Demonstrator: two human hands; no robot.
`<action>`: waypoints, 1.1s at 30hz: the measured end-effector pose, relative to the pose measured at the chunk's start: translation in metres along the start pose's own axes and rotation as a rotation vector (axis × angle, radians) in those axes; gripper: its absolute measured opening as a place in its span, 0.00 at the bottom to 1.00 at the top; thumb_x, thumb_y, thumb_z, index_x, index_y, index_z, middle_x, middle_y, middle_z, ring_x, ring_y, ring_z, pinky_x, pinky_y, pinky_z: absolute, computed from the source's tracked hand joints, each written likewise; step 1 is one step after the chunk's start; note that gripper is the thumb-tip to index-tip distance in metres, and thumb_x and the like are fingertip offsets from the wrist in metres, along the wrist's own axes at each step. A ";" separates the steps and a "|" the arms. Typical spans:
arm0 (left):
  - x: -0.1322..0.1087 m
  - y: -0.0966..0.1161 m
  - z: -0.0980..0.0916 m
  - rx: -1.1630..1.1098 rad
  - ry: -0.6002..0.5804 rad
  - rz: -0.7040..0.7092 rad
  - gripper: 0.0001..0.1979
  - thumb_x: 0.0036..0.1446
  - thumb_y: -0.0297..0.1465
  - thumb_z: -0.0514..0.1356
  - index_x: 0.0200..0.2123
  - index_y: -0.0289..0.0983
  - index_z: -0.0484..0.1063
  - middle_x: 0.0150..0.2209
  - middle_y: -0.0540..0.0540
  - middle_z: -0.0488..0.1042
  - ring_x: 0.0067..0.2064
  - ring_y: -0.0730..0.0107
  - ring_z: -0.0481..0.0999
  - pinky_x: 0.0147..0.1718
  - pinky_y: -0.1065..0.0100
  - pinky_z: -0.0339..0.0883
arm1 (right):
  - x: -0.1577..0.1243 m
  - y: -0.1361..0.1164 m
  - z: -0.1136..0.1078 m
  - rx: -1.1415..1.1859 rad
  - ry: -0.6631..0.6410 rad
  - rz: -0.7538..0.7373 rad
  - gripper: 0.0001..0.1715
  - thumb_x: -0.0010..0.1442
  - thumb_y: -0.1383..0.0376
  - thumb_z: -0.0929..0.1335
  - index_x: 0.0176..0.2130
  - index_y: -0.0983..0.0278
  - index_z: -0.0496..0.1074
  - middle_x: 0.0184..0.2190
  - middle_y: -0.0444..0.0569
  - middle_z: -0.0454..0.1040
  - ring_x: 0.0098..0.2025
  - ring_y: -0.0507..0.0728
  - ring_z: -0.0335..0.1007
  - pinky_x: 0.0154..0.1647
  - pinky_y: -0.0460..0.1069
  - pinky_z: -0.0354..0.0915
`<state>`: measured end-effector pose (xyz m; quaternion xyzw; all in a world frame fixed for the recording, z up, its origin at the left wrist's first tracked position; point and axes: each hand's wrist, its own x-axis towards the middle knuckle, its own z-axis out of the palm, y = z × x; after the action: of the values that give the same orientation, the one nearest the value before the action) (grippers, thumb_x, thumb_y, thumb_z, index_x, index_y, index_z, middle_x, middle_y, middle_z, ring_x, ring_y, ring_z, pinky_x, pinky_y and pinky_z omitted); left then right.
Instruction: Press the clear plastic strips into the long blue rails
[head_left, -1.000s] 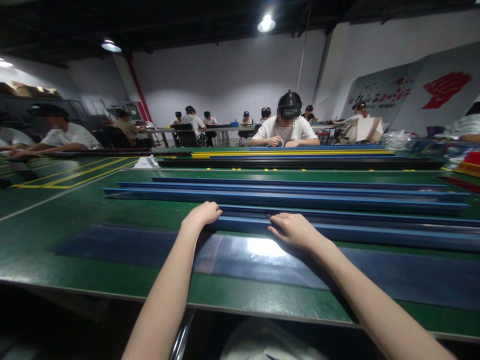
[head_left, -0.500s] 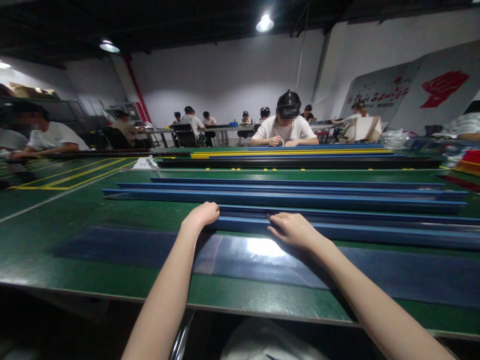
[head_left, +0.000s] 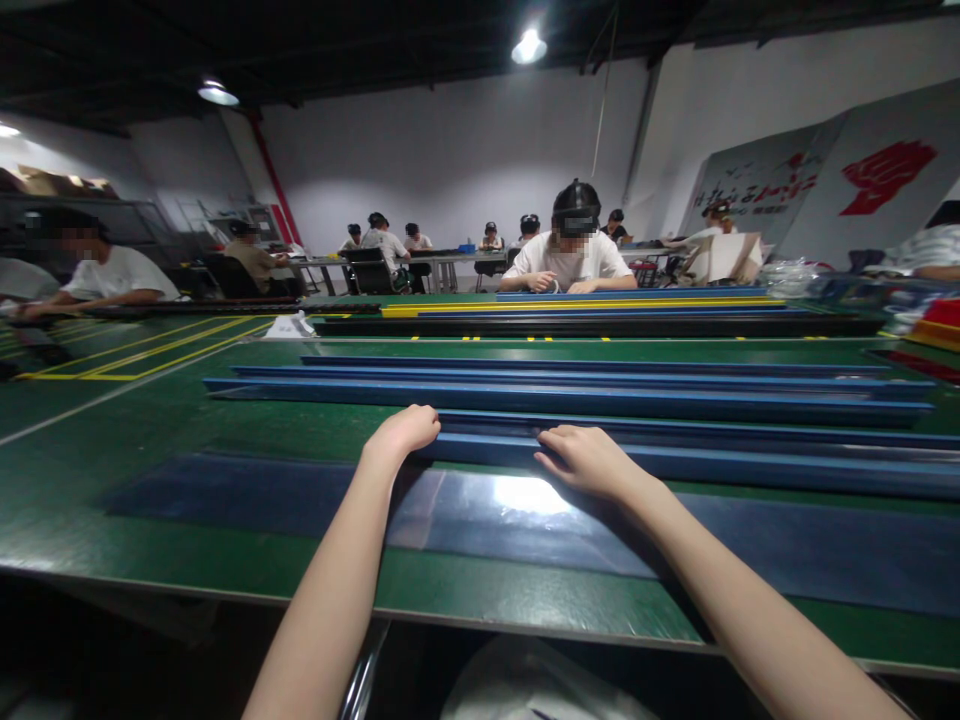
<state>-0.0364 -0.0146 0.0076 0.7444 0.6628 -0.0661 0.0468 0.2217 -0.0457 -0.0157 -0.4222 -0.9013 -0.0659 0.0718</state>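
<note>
A long blue channel profile (head_left: 720, 465) lies across the green table in front of me. My left hand (head_left: 405, 430) is wrapped round its left end, with most of the fingers out of sight behind it. Farther right, my right hand (head_left: 581, 460) grips the near wall of the same profile, fingers bent over into the channel and thumb on the near side. A flat, glossy bluish plastic strip (head_left: 495, 515) lies on the table beneath my forearms, between the profile and the table's near edge.
Beyond my hands lie more blue profiles (head_left: 600, 395), then a black profile (head_left: 637, 326) and a yellow one (head_left: 442, 309). A folded white card (head_left: 289, 326) stands left of them. Across the table a co-worker (head_left: 574, 255) sits with both hands raised. The green table (head_left: 262, 570) ends close to me.
My hands stay in the same place on the blue profile. At the far left, a co-worker has shifted slightly to the right.
</note>
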 end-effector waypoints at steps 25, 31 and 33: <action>-0.015 0.044 -0.004 -0.151 0.221 0.198 0.20 0.57 0.41 0.47 0.24 0.37 0.71 0.27 0.45 0.74 0.29 0.68 0.71 0.25 0.71 0.54 | -0.001 0.002 0.000 0.003 0.021 0.001 0.16 0.61 0.59 0.57 0.33 0.64 0.68 0.34 0.50 0.73 0.36 0.55 0.69 0.31 0.46 0.54; -0.008 0.058 0.004 -0.135 0.230 0.301 0.20 0.59 0.40 0.46 0.25 0.37 0.72 0.28 0.45 0.75 0.30 0.67 0.72 0.27 0.71 0.56 | 0.000 0.005 -0.003 0.054 -0.008 0.023 0.17 0.61 0.57 0.57 0.33 0.64 0.68 0.35 0.51 0.73 0.37 0.55 0.68 0.33 0.46 0.55; -0.007 0.065 0.006 -0.133 0.234 0.335 0.21 0.59 0.39 0.45 0.25 0.37 0.72 0.28 0.45 0.75 0.31 0.67 0.72 0.28 0.71 0.58 | -0.001 0.007 -0.005 0.076 -0.021 0.015 0.16 0.60 0.58 0.58 0.33 0.64 0.68 0.36 0.51 0.73 0.38 0.55 0.68 0.33 0.46 0.56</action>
<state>0.0271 -0.0295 0.0017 0.8419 0.5338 0.0731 0.0288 0.2277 -0.0429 -0.0107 -0.4268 -0.9005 -0.0267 0.0790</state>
